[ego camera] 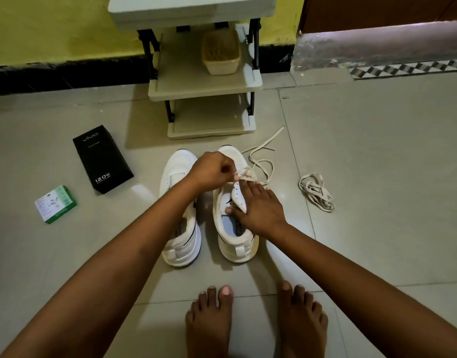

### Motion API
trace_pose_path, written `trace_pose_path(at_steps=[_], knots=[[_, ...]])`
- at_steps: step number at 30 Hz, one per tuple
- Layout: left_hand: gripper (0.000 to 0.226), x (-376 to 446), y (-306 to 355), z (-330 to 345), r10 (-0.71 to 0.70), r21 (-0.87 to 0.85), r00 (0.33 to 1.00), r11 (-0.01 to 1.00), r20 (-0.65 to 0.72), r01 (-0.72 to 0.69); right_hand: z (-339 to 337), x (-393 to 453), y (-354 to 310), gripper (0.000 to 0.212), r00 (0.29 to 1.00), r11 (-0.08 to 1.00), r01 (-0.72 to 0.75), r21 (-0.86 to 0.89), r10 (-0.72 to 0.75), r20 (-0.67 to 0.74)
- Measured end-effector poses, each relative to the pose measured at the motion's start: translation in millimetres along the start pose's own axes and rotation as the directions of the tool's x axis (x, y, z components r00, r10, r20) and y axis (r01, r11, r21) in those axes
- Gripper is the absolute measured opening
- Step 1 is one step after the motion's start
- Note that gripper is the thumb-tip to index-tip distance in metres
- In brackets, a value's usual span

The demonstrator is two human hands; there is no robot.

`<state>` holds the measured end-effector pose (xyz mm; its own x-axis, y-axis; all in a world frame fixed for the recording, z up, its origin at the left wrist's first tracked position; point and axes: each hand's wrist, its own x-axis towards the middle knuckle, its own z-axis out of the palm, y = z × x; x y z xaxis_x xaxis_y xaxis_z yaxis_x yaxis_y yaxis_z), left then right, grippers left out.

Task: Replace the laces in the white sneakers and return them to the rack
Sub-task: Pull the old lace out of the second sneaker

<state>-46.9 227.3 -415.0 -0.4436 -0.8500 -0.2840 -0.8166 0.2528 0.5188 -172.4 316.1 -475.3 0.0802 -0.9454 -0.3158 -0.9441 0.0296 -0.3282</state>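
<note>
- Right hand (258,210) lies flat, pinning right sneaker (235,215)
- Left hand (211,171) pinches lace (258,161) at its lowest eyelets
- Left sneaker (180,210), beside left wrist, unlaced; spare lace bundle (316,191) right of right hand
- Rack (204,81) beyond both hands; lacing barely begun

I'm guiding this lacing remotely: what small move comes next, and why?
Probably draw the lace through the eyelet. The left hand pinches it at the right sneaker, the right hand holds the tongue, and most of the lace lies slack on the floor.
</note>
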Motion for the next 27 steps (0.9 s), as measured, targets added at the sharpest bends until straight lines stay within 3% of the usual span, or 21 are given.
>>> trace_pose_path(at_steps=[2, 4, 5, 7, 9, 13, 17, 20, 22, 24, 25, 27], knots=[[0.01, -8, 6, -12, 0.014, -0.351, 1.0, 0.936, 0.009, -0.01, 0, 0, 0, 0.079, 1.0, 1.0, 0.003, 0.003, -0.003, -0.003], [0.008, -8, 10, -18, -0.016, -0.522, 0.998, 0.853, -0.063, -0.019, 0, 1, 1, 0.079, 1.0, 1.0, 0.005, 0.002, -0.005, 0.002], [0.002, -5, 9, -19, -0.022, -0.479, 0.998, 0.878, -0.064, -0.011, 0, 1, 0, 0.079, 1.0, 1.0, 0.003, 0.004, -0.003, 0.006], [0.03, 3, 6, -11, -0.051, -0.114, 0.999, 0.992, 0.007, 0.052, 0, 2, 0, 0.079, 1.0, 1.0, -0.002, -0.003, 0.002, 0.013], [0.038, 5, 3, 3, -0.143, 0.253, 0.988, 0.959, 0.052, 0.126, 0, 2, 0, 0.08, 1.0, 1.0, -0.006, -0.003, 0.006, 0.016], [0.028, 8, 6, 11, -0.174, 0.403, 0.984, 0.897, -0.049, 0.179, 0, 2, 0, 0.081, 1.0, 1.0, -0.01, -0.005, 0.01, 0.016], [0.016, 9, 5, 6, -0.112, 0.344, 0.991, 0.93, -0.068, 0.129, 0, 2, 0, 0.081, 1.0, 1.0, -0.007, -0.002, 0.007, 0.026], [0.008, 3, 3, -6, -0.053, -0.001, 0.998, 0.999, 0.014, 0.053, 1, 2, 2, 0.081, 1.0, 1.0, -0.005, 0.003, 0.005, 0.023], [0.009, -5, 5, -17, -0.039, -0.249, 0.999, 0.967, 0.032, 0.046, 1, 2, 2, 0.081, 1.0, 1.0, 0.001, 0.009, -0.001, 0.016], [0.01, -6, 4, -19, -0.069, -0.373, 0.997, 0.926, -0.032, 0.052, 1, 2, 2, 0.081, 1.0, 1.0, 0.004, 0.009, -0.004, 0.007], [0.013, -5, 2, -17, -0.067, -0.343, 0.997, 0.938, -0.043, 0.048, 0, 2, 1, 0.081, 1.0, 1.0, 0.005, 0.009, -0.005, 0.005], [0.029, 0, -2, -6, -0.061, -0.098, 0.998, 0.993, 0.014, 0.062, 0, 2, 0, 0.081, 1.0, 1.0, 0.003, 0.007, -0.003, 0.003]])
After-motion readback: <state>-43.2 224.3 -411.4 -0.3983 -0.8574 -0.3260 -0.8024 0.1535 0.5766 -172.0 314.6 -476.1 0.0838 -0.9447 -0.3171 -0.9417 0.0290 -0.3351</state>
